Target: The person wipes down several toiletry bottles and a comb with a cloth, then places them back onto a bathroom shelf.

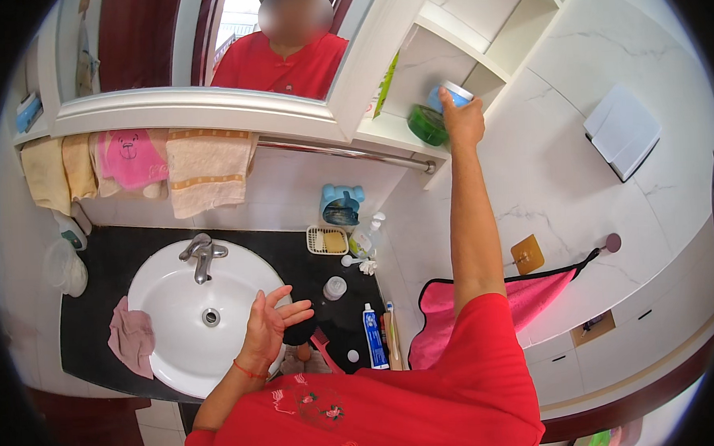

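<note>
My right hand [465, 123] reaches up to the open wall shelf [401, 130] and is closed around a blue jar with a white lid [449, 96]. Right beside the jar stands a green translucent container [427, 125]. My left hand [267, 326] hovers over the right rim of the white sink [161, 343], fingers spread, holding nothing. Partly behind it are a dark round thing [301, 331] and a pink comb [323, 349]. A small clear jar [334, 288] sits on the black counter [299, 265] to the right of this hand.
A chrome faucet [203, 255] rises behind the basin. Toothpaste [375, 336], a toothbrush [392, 333], a soap dish [327, 240] and a pump bottle [365, 237] occupy the counter's right side. Towels [211, 172] hang below the mirror cabinet [201, 110]; a pink cloth [441, 315] hangs by my right arm.
</note>
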`<move>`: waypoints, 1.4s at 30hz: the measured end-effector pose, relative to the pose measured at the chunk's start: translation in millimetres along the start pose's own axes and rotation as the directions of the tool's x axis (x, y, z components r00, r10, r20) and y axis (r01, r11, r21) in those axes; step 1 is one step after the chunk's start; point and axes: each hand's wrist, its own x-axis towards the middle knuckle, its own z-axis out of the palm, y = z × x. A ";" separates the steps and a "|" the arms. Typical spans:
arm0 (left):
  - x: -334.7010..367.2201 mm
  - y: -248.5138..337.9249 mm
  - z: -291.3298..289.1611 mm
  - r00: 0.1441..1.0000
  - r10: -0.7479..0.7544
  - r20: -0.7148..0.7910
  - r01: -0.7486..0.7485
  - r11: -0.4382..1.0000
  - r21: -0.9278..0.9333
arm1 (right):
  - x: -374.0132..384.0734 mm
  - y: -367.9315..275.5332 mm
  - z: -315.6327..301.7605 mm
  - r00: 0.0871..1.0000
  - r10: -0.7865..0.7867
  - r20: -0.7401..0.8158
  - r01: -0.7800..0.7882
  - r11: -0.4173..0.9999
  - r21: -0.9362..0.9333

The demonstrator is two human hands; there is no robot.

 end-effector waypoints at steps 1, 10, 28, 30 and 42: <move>-1.6 0.6 -0.2 1.000 0.004 -0.002 -0.004 1.000 0.004 | -0.7 3.1 5.6 1.000 0.021 0.019 -0.020 0.998 -0.051; -15.1 6.9 -5.4 0.997 0.032 -0.071 -0.030 0.999 0.034 | -9.3 8.5 23.2 0.993 0.026 0.116 0.002 0.972 -0.234; -27.7 27.8 -38.6 0.990 0.094 -0.109 -0.099 0.994 -0.037 | -31.8 3.4 -6.1 0.984 0.095 -0.150 -0.108 0.991 -0.075; -28.7 33.2 -38.3 0.987 0.095 -0.126 -0.103 0.993 -0.059 | -53.0 12.2 -12.8 0.986 0.021 -0.165 -0.015 0.999 0.037; -1.5 21.7 -23.7 0.994 0.102 -0.026 -0.102 0.995 -0.009 | -469.3 64.3 -45.7 0.455 -0.049 0.889 -0.588 0.733 0.341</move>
